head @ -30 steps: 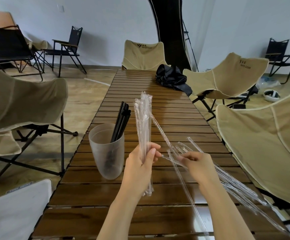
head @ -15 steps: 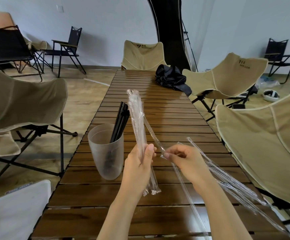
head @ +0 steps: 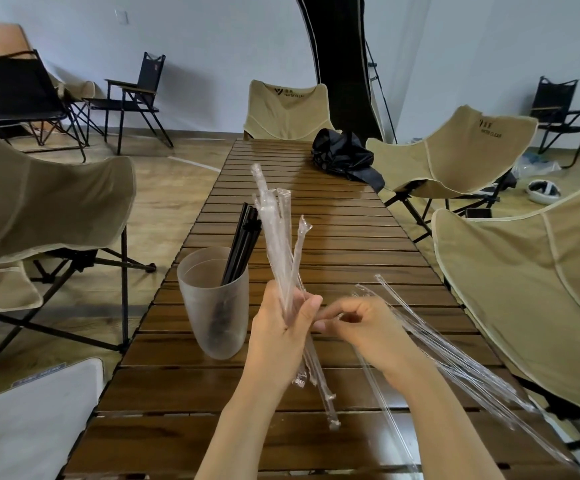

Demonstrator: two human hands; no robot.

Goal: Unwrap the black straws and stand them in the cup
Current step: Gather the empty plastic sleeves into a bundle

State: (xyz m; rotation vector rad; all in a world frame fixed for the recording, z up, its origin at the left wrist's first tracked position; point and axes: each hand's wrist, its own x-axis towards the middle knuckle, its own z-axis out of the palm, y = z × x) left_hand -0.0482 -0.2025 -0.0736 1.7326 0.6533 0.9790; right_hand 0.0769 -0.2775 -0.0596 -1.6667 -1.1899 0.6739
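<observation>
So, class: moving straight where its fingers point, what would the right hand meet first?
Likely the left hand, gripping the wrapper bundle; fingers of the right hand point at it. Depth uncertain.

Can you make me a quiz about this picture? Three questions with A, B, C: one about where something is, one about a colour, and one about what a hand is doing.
1. Where does the cup stand?
A) on the table, left of the left hand
B) on a chair
C) on the floor

2. What colour are the straws in the cup?
A) white
B) black
C) red

3. What is the left hand doing?
A) lying flat on the table
B) lifting the cup
C) gripping a bundle of clear wrappers

Answers:
1 A: the cup sits on the wooden slats, just beside the left hand.
2 B: black straws poke up out of the cup.
3 C: its fingers curl round the wrappers, which point upward.
</observation>
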